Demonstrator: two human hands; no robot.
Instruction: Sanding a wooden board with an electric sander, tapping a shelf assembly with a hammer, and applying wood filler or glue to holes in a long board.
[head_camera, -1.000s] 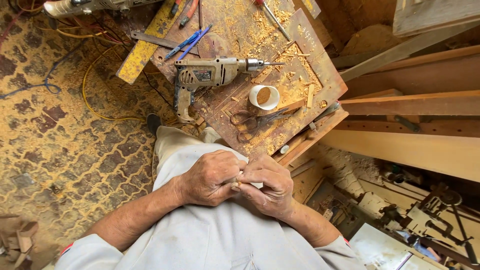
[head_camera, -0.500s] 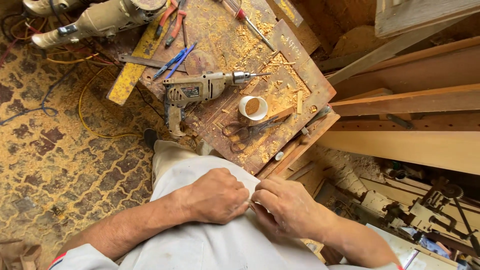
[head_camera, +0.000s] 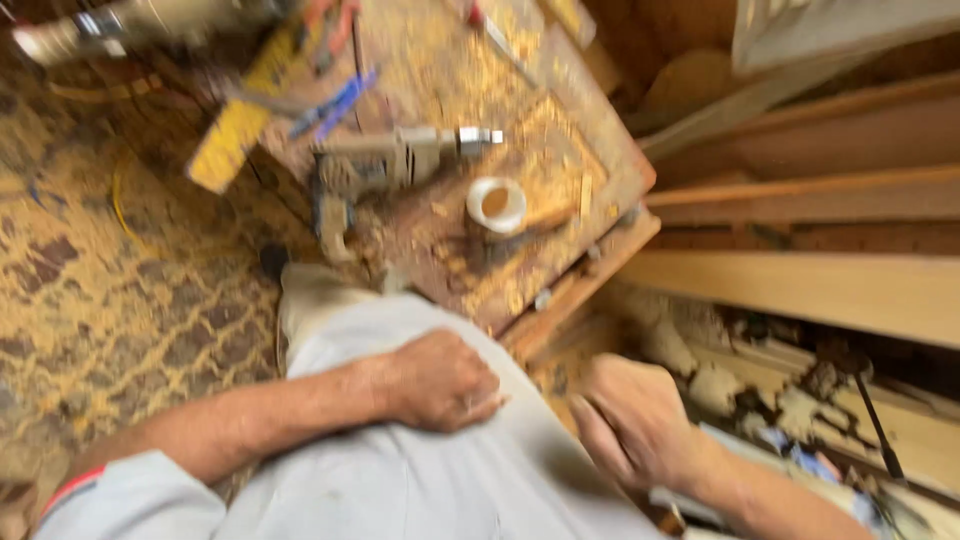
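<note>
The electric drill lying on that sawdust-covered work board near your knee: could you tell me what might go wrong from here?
1. The grey electric drill lies on the sawdust-strewn wooden work board with its chuck bare; a knock might send it sliding off.
2. The white round cup stands close beside the drill and could tip.
3. The left hand rests on the lap and the right hand is off the board, so neither steadies anything.

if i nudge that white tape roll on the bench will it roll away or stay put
The white tape roll lies flat on its side on the sawdust-strewn workbench, so it would probably slide, not roll. It looks hollow, likely light. The sawdust may make it skid easily.
</note>
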